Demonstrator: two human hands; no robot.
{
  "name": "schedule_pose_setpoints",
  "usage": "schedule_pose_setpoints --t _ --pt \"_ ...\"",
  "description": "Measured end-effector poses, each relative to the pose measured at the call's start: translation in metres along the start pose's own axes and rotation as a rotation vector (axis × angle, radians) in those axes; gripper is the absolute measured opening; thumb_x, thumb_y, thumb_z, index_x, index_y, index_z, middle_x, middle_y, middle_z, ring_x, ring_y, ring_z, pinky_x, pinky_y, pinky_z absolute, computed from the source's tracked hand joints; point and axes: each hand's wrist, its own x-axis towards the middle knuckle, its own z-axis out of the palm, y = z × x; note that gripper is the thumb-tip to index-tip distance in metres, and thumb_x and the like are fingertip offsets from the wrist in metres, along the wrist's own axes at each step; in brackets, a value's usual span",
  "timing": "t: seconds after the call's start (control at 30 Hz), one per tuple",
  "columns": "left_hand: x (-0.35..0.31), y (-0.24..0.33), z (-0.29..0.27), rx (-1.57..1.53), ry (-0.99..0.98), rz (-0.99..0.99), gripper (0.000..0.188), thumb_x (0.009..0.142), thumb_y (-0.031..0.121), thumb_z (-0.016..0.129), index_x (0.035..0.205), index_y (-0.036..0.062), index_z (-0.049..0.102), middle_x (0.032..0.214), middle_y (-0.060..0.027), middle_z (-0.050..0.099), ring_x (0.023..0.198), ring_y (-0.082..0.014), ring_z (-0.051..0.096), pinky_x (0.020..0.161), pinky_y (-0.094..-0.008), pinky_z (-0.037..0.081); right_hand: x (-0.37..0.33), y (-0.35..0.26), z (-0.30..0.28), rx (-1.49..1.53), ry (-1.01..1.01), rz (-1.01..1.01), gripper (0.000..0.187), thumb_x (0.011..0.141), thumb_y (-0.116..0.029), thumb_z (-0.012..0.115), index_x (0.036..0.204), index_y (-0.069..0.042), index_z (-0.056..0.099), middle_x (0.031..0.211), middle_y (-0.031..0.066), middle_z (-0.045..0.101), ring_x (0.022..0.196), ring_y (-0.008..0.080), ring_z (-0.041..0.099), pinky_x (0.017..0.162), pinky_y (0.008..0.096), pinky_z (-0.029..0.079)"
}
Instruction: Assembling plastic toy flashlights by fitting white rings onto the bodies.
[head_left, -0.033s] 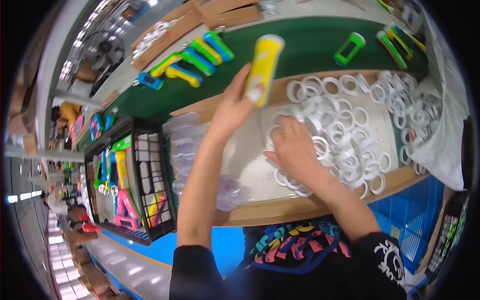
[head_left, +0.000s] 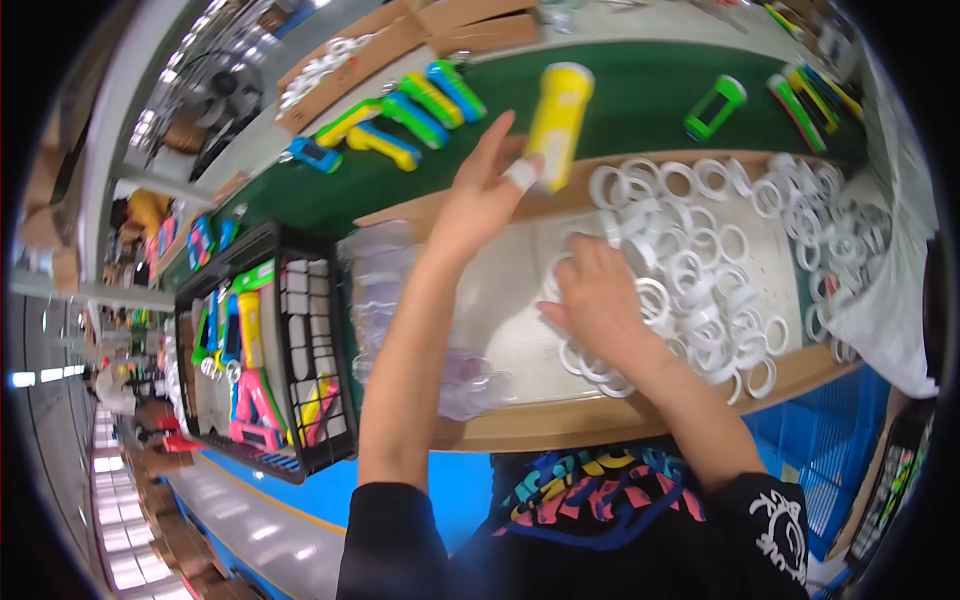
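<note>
A yellow flashlight-like tube (head_left: pixel 560 125) with a pale edge is above the green surface, slightly blurred. My left hand (head_left: pixel 485 195) is just left of its lower end, fingers spread and no longer wrapped around it. A white wrap shows at one digit, close to the tube; whether it still touches cannot be told. Lower down, my right hand (head_left: pixel 605 305) rests at the left side of a pile of white rings (head_left: pixel 685 270). Its thumb stands apart from the fingers, and rings lie about the fingertips. What is under the palm is hidden.
Colourful flashlights (head_left: pixel 415 118) lie in a row on the green surface (head_left: pixel 620 85). Clear plastic discs (head_left: pixel 385 290) fill the left of the cardboard tray (head_left: pixel 500 430). A black crate (head_left: pixel 340 400) holds more flashlights. A white bag (head_left: pixel 890 330) stands right, beside more rings.
The fingers of my left hand have opened away from the yellow tube, which they held before. My right hand stays at the rings. The whole view has shifted slightly.
</note>
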Motion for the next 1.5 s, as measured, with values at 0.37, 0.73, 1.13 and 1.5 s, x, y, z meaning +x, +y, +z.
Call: schedule_pose_setpoints --t 0.37,0.73,1.13,1.5 --pt "-0.072 -0.101 -0.172 0.955 0.583 -0.15 0.058 0.079 0.034 0.063 0.122 -0.0017 0.049 0.112 -0.0267 0.056 0.106 -0.0394 0.053 0.092 -0.0432 0.042 -0.018 0.014 -0.033 -0.184 -0.307 0.04 0.028 0.065 -0.024 0.075 0.077 -0.002 0.063 0.089 0.011 0.058 0.087 0.0267 0.056 0.077 0.0379 0.043" --pt "-0.088 -0.124 -0.151 1.071 0.377 -0.283 0.077 0.08 0.041 0.06 0.13 -0.0117 0.034 0.127 -0.031 0.045 0.119 -0.0416 0.044 0.101 -0.0437 0.035 -0.016 -0.012 -0.034 -0.158 -0.236 0.02 0.029 0.066 -0.013 0.074 0.085 0.003 0.059 0.109 0.0202 0.054 0.099 0.036 0.051 0.082 0.0404 0.044" --pt "-0.092 -0.077 -0.236 1.407 -0.182 -0.12 0.047 0.066 -0.007 0.054 0.112 0.002 0.058 0.108 -0.0145 0.062 0.105 -0.0314 0.052 0.093 -0.0376 0.043 -0.03 0.0 -0.024 -0.224 -0.324 0.062 0.021 0.065 -0.008 0.071 0.081 0.001 0.061 0.092 0.0129 0.056 0.09 0.0297 0.053 0.08 0.0383 0.043" --pt "-0.095 -0.071 -0.224 1.591 -0.283 -0.014 0.048 0.069 -0.005 0.054 0.116 0.0037 0.056 0.113 -0.0108 0.059 0.105 -0.0282 0.051 0.093 -0.035 0.042 -0.051 0.011 -0.04 -0.125 -0.314 0.198 0.033 0.061 -0.011 0.075 0.084 0.001 0.056 0.099 0.0148 0.055 0.093 0.0324 0.051 0.081 0.0392 0.041"
